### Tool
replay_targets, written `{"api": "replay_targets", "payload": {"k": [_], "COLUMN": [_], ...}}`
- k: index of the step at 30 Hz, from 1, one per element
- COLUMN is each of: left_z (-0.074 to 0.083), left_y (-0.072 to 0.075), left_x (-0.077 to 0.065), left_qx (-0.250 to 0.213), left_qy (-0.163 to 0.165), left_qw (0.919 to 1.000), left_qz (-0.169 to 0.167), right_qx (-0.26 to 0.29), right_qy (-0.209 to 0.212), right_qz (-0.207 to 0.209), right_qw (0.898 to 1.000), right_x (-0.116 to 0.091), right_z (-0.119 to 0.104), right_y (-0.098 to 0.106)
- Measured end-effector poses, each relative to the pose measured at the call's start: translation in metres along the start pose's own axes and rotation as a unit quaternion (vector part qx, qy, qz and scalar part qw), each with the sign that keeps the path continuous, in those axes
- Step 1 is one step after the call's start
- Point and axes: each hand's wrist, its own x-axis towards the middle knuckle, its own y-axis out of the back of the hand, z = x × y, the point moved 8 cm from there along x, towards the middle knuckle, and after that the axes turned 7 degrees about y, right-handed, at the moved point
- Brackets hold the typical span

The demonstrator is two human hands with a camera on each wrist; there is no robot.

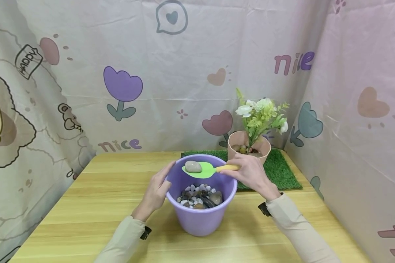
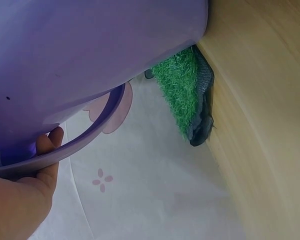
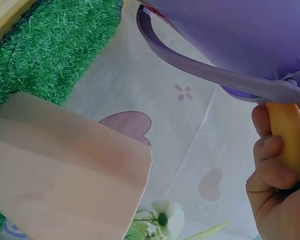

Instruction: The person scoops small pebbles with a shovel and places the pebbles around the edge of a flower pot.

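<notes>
A purple bucket (image 1: 200,221) stands on the table, with several pebbles (image 1: 197,197) lying in its bottom. My left hand (image 1: 156,191) holds the bucket at its left rim; the left wrist view shows the fingers around the bucket's handle (image 2: 85,137) and rim. In my right hand (image 1: 250,173) is a small trowel with a yellow grip (image 3: 286,135) and a green blade (image 1: 204,172). On that blade, over the bucket's opening, rests a smooth grey stone (image 1: 193,167). Fingers of the right hand curl around the yellow grip close to the right rim.
Behind the bucket, a green turf mat (image 1: 279,171) lies on the wooden table (image 1: 98,204). A pink pot (image 1: 233,144) with white flowers (image 1: 263,106) and stones stands on it, close behind the right hand. Printed cloth (image 1: 184,54) hangs around the table.
</notes>
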Motion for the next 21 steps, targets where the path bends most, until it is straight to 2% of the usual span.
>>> {"api": "replay_targets", "payload": {"k": [10, 21], "left_z": [0.000, 0.001], "left_y": [-0.002, -0.001], "left_x": [-0.002, -0.001], "left_qx": [-0.002, -0.004], "left_qy": [0.005, 0.005], "left_qw": [1.0000, 1.0000], "left_qz": [-0.004, -0.001], "right_qx": [0.002, 0.005], "right_qy": [-0.001, 0.013], "right_qz": [0.008, 0.017], "right_qw": [1.000, 1.000], "right_x": [-0.007, -0.006], "right_z": [0.004, 0.002], "right_y": [0.008, 0.015]}}
